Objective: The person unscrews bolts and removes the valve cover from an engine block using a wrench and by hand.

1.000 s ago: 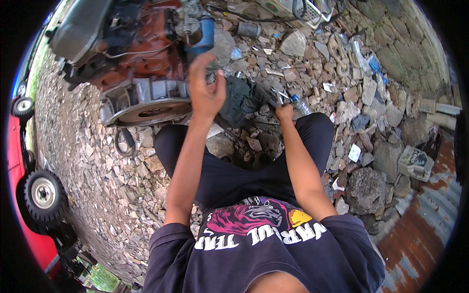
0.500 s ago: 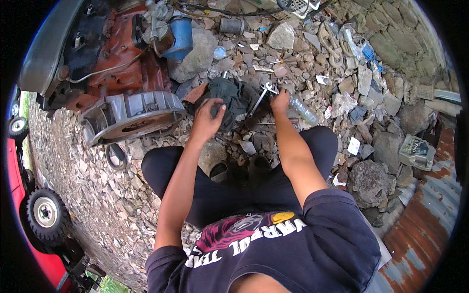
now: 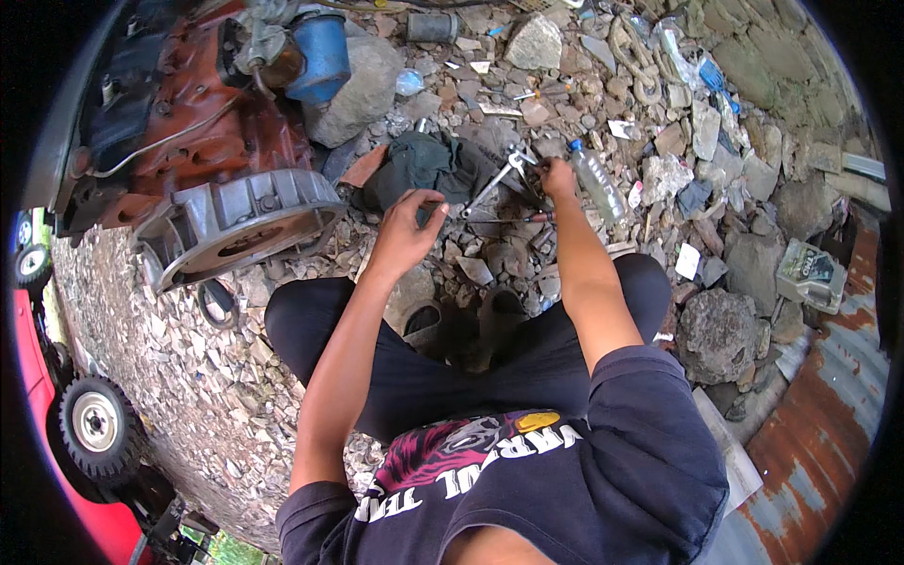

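My right hand [image 3: 557,176] is closed on the end of a metal wrench, beside a clear plastic bottle [image 3: 596,181] with a blue cap. Another long silver wrench [image 3: 492,186] slants down and left from there. Close to its lower end, my left hand [image 3: 411,229] has its thumb and fingers curled together. A pale speck shows at its fingertips, too small to name. Behind that hand a dark green cloth [image 3: 428,168] lies crumpled on the stones. A screwdriver-like tool with a reddish handle [image 3: 542,217] lies below the wrench.
At the left stands a red engine block [image 3: 221,132] with a grey bell-shaped housing [image 3: 254,212] and a blue canister [image 3: 318,58]. Broken stone covers the ground. Large rocks [image 3: 718,341], a plastic container [image 3: 811,275] and rusty corrugated sheet [image 3: 815,395] lie at the right.
The view has shifted a little. My left hand's thumb and fingers have come closer together, nearer the wrench's lower end. The wrench has tilted slightly, and more of the bottle shows beside my right hand.
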A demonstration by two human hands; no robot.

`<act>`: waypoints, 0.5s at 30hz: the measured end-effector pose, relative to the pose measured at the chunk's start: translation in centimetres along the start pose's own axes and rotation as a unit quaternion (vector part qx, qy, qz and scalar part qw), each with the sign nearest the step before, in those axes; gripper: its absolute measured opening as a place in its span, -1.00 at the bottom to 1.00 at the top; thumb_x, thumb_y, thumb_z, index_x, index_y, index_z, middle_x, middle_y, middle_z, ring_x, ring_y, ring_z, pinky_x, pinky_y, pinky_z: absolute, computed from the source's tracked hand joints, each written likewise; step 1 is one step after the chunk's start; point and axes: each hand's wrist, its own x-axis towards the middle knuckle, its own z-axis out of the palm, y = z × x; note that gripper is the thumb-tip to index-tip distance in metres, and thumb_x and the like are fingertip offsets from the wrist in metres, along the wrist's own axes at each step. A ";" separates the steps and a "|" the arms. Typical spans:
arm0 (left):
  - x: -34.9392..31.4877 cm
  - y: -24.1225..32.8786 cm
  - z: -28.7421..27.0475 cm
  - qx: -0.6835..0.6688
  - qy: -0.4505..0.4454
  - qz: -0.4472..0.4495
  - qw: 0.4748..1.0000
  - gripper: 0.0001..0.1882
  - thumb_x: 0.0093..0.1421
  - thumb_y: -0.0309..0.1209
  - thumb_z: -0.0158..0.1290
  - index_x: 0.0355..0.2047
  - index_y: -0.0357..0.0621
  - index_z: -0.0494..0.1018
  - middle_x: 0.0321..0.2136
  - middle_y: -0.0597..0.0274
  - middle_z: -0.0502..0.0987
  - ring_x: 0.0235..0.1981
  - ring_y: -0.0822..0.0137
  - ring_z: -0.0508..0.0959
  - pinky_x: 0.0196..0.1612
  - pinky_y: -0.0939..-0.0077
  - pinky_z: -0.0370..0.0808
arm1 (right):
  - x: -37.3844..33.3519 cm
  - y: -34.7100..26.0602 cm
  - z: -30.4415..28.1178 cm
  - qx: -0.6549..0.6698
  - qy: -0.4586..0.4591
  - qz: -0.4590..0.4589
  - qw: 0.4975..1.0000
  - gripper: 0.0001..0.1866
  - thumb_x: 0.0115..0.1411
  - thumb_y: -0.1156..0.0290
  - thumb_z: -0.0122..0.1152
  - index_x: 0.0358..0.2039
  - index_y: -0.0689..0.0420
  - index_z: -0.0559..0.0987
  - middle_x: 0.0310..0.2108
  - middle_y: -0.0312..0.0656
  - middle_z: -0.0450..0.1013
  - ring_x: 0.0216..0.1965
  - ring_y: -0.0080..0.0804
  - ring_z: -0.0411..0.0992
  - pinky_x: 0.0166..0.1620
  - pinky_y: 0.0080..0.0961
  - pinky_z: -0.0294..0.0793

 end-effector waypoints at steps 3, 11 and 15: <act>0.3 0.5 0.8 -0.020 0.001 0.019 1.000 -0.72 0.23 -0.31 0.13 -0.17 -0.28 0.53 -0.26 0.06 0.56 -0.23 0.20 0.57 -0.17 0.36 0.46 | 1.4 2.1 -0.1 0.099 0.015 0.034 0.994 -0.60 0.07 0.12 0.41 -0.20 0.15 0.64 -0.22 -0.08 0.59 -0.13 -0.25 0.54 -0.20 -0.28 0.51; 0.5 -0.6 1.1 -0.022 -0.027 -0.014 0.999 -0.71 0.26 -0.28 0.11 -0.15 -0.25 0.53 -0.22 0.14 0.57 -0.18 0.31 0.56 -0.20 0.44 0.46 | -4.0 -4.7 -5.8 0.554 -0.235 0.176 0.779 -0.52 0.02 0.21 0.45 -0.07 0.17 0.63 -0.20 -0.25 0.53 -0.17 -0.43 0.37 -0.05 -0.38 0.37; 1.6 1.3 2.3 -0.053 -0.043 0.002 0.998 -0.72 0.28 -0.29 0.10 -0.13 -0.23 0.53 -0.20 0.16 0.59 -0.16 0.35 0.56 -0.20 0.46 0.45 | -2.9 -6.3 -5.7 0.559 -0.188 0.021 0.807 -0.61 0.03 0.24 0.41 -0.19 0.23 0.66 -0.33 -0.27 0.53 -0.28 -0.50 0.40 -0.16 -0.60 0.31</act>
